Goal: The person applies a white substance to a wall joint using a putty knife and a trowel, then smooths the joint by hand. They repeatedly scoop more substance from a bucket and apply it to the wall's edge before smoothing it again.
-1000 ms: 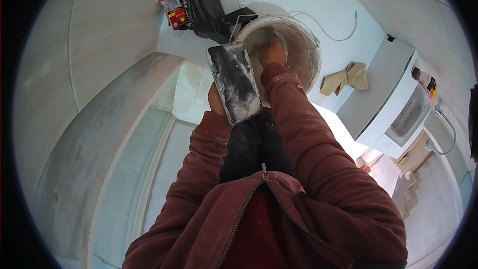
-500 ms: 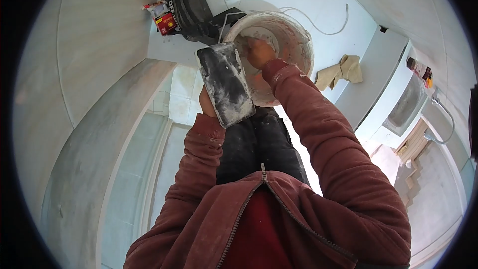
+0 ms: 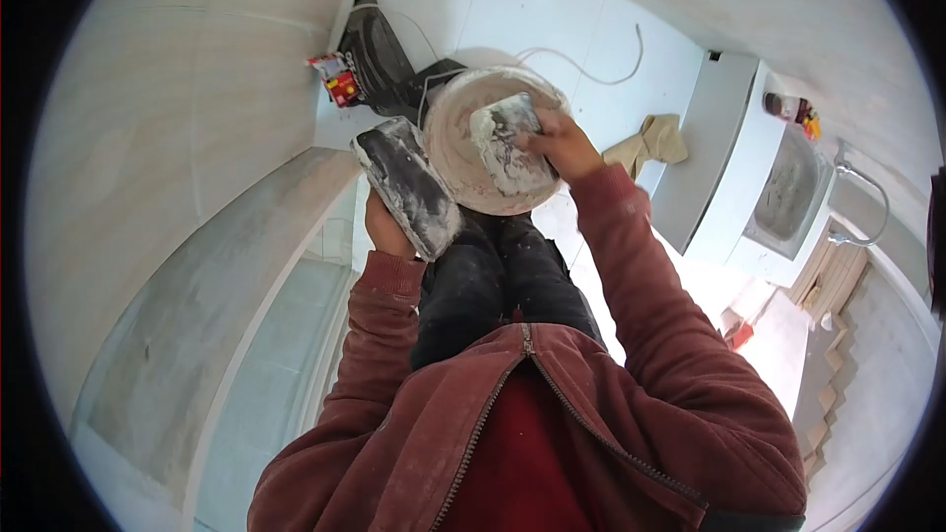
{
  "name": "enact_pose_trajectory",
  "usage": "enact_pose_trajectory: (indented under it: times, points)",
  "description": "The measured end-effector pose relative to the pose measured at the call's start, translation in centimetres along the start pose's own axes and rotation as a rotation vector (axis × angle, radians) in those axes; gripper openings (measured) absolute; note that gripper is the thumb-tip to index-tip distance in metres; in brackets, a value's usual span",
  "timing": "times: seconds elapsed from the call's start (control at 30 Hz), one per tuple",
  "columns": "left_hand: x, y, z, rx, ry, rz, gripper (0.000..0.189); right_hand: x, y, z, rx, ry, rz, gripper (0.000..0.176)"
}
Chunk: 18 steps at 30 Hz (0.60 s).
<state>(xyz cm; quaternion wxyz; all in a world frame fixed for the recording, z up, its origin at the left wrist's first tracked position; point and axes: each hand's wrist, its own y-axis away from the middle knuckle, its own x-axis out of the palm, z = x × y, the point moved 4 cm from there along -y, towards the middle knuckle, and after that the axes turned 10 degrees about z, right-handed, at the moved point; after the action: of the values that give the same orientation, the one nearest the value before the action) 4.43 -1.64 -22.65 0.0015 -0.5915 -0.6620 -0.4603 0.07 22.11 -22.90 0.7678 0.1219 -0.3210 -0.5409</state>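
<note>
A dark rectangular plate [image 3: 408, 185] smeared with pale paste is held from beneath by my left hand [image 3: 386, 227], whose fingers are mostly hidden under it. My right hand [image 3: 567, 146] grips a smaller flat tool [image 3: 512, 146], its face coated with whitish paste, over the mouth of the bucket. The round bucket [image 3: 461, 99] has a paste-stained rim and stands in front of my legs. Between the plate and the tool there is a small gap.
A black bag [image 3: 379, 54], a red packet [image 3: 342, 89] and a white cable [image 3: 591, 77] lie beyond the bucket. To the right are a brown cloth [image 3: 650, 143], a white cabinet, a sink [image 3: 791, 187] with a faucet, and a bottle [image 3: 781, 106].
My right hand has come up out of the bucket and the paste-coated tool now shows in it. My left hand and the plate have shifted slightly left and the plate is tilted more.
</note>
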Motion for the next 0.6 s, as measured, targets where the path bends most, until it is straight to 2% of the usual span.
enact_pose_trajectory:
  times: [0.03, 0.1, 0.17, 0.2, 0.27, 0.3, 0.37, 0.4, 0.43, 0.5, 0.53, 0.6]
  points:
    - [1.3, 0.7, -1.2, 0.054, -0.136, 0.053, 0.036, 1.7, 2.2, 3.8, -0.082, 0.074, -0.015, 0.032]
    - [4.4, 1.2, -1.4, -0.095, 0.173, 0.128, 0.032, 4.5, 5.6, 8.3, -0.196, 0.167, -0.012, 0.031]
    - [9.5, 2.0, -2.0, -0.155, 0.359, 0.404, 0.032, 6.5, 8.7, 12.3, -0.599, 0.621, -0.208, 0.037]
    - [11.8, 2.4, -2.7, -0.137, 0.356, 0.434, 0.032, 7.0, 9.4, 13.5, -0.628, 0.639, -0.212, 0.037]
    - [15.7, 3.3, -4.5, -0.019, 0.186, 0.457, 0.037, 8.8, 11.4, 16.1, -0.798, 1.194, -0.211, 0.047]
    - [16.9, 3.4, -5.3, 0.003, 0.189, 0.484, 0.037, 8.8, 12.3, 17.0, -0.825, 1.216, -0.218, 0.047]
    - [19.2, 3.9, -6.4, -0.118, 0.466, 0.602, 0.041, 8.4, 14.4, 18.0, -0.902, 1.325, -0.252, 0.054]
    - [20.9, 5.5, -8.7, 0.096, 0.299, 0.603, 0.043, 7.9, 15.4, 18.3, -0.889, 1.332, -0.248, 0.056]
    - [22.6, 7.2, -11.2, 0.131, 0.231, 0.55, 0.042, 6.9, 16.8, 17.6, -0.91, 1.339, -0.266, 0.056]
    - [24.6, 8.0, -13.4, -0.035, 0.664, 0.98, 0.04, 4.6, 18.2, 15.3, -0.649, 1.326, -0.205, 0.048]
    - [24.9, 7.7, -13.8, -0.019, 0.653, 1.008, 0.04, 4.8, 19.2, 16.5, -0.68, 1.339, -0.215, 0.048]
    - [24.1, 6.7, -13.0, 0.081, 0.404, 0.856, 0.037, 2.8, 21.3, 16.3, -0.175, 0.018, -0.395, 0.04]
